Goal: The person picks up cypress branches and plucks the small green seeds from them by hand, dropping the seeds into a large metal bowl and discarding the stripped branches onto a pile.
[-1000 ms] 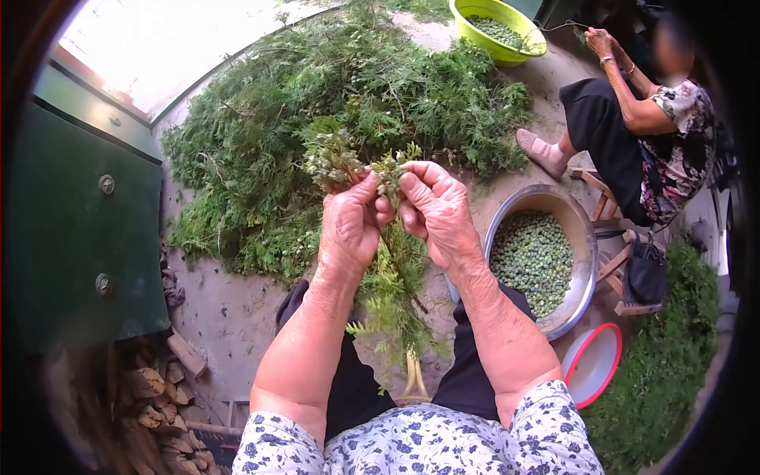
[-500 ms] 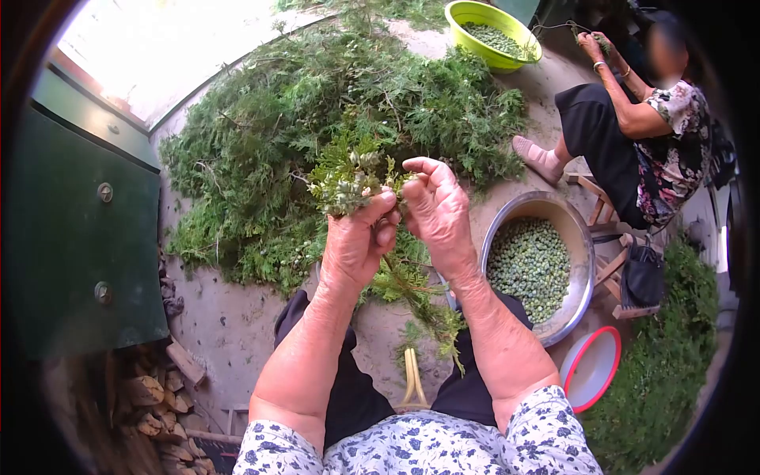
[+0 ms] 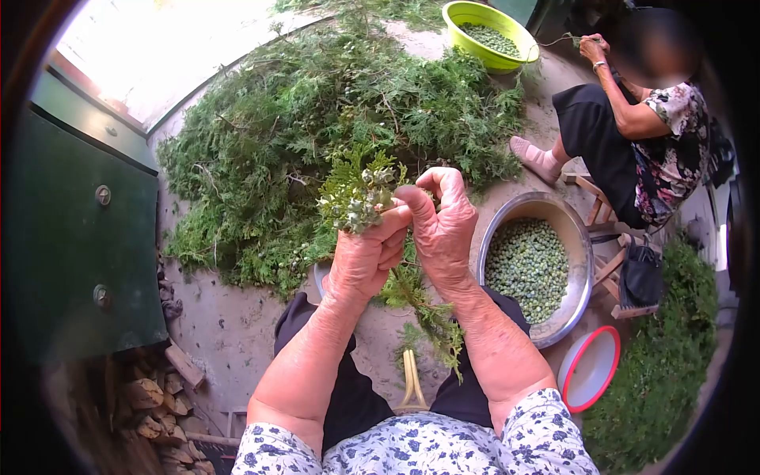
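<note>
My left hand (image 3: 368, 257) is closed around a leafy evergreen branch (image 3: 427, 305). Above its fingers rises a green tip with a cluster of pale green cones (image 3: 356, 202), while the lower stem trails down between my forearms. Thumb and forefinger of my right hand (image 3: 445, 237) meet in a pinch at the right side of this cluster; whatever they grip is hidden. Beside my right forearm stands a metal basin (image 3: 586, 277) holding many small green cones (image 3: 526, 265).
A big heap of evergreen branches (image 3: 261, 150) lies ahead. Behind it is a yellow-green basin (image 3: 455, 20) of cones. A seated person (image 3: 633, 119) works at right. A red-rimmed bowl (image 3: 609, 376), stripped greenery (image 3: 657, 396), firewood (image 3: 150, 396) and a green door (image 3: 87, 237) surround me.
My right thumb and forefinger have closed from a loose, spread position into a pinch at the cones. The left hand and branch have shifted slightly right and down.
</note>
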`<move>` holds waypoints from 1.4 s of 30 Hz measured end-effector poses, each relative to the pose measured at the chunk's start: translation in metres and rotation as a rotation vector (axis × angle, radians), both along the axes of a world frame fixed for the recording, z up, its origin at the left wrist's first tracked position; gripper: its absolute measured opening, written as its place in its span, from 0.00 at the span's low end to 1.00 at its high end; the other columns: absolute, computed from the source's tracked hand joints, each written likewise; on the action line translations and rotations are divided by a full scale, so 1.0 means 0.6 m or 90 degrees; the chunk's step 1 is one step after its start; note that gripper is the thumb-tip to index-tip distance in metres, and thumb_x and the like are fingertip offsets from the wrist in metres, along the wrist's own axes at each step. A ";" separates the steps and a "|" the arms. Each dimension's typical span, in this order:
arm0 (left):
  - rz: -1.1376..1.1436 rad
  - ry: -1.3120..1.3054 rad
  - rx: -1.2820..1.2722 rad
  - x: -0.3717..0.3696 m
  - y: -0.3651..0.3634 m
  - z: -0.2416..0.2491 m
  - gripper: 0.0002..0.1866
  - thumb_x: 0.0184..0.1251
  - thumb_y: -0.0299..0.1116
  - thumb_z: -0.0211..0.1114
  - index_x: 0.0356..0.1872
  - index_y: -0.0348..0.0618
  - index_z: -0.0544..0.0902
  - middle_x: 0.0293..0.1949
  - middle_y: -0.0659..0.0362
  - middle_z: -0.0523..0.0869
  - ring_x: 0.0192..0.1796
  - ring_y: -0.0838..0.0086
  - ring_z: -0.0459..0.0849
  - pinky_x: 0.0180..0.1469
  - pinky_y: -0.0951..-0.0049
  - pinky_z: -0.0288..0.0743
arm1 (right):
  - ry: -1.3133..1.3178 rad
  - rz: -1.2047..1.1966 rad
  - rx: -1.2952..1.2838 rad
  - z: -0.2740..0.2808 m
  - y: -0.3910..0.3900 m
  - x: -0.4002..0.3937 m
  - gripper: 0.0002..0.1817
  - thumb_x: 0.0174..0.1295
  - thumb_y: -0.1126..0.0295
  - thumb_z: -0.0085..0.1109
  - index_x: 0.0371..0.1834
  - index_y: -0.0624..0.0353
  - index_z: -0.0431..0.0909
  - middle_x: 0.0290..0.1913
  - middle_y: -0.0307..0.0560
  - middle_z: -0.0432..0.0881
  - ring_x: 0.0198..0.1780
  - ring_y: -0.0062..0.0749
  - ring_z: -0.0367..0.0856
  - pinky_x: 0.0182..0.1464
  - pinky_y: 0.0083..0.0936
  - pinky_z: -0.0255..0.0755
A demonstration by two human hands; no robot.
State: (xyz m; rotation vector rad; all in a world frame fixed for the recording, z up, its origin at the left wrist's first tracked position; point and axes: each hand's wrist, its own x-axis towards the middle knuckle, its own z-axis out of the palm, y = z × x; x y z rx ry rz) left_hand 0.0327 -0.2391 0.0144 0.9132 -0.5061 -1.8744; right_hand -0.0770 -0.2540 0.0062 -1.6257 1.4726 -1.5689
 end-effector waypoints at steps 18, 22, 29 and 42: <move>0.062 0.088 0.005 -0.006 -0.002 -0.010 0.05 0.61 0.31 0.64 0.29 0.50 0.75 0.14 0.75 0.64 0.13 0.91 0.56 0.14 0.86 0.48 | -0.575 0.214 0.292 0.002 -0.002 -0.013 0.18 0.65 0.49 0.51 0.36 0.54 0.73 0.24 0.30 0.71 0.17 0.08 0.63 0.15 0.08 0.53; 0.079 0.078 0.011 -0.009 0.000 -0.019 0.07 0.61 0.32 0.64 0.28 0.51 0.74 0.15 0.75 0.64 0.13 0.91 0.56 0.14 0.86 0.48 | -0.026 0.074 -0.045 -0.014 -0.014 0.000 0.20 0.60 0.53 0.61 0.41 0.58 0.72 0.29 0.40 0.75 0.21 0.24 0.71 0.24 0.21 0.68; 0.051 0.023 0.008 -0.006 -0.001 -0.013 0.08 0.60 0.32 0.64 0.27 0.52 0.73 0.14 0.76 0.62 0.12 0.90 0.54 0.14 0.85 0.46 | -0.129 0.078 0.117 -0.014 -0.003 -0.002 0.16 0.63 0.58 0.58 0.31 0.60 0.70 0.20 0.39 0.73 0.21 0.26 0.71 0.24 0.24 0.66; 0.140 0.113 -0.020 -0.005 -0.016 -0.033 0.08 0.63 0.33 0.64 0.28 0.50 0.72 0.16 0.74 0.65 0.15 0.90 0.56 0.15 0.85 0.46 | -0.735 0.273 0.398 -0.002 -0.003 -0.017 0.12 0.64 0.64 0.57 0.43 0.59 0.71 0.24 0.35 0.72 0.21 0.12 0.69 0.17 0.08 0.57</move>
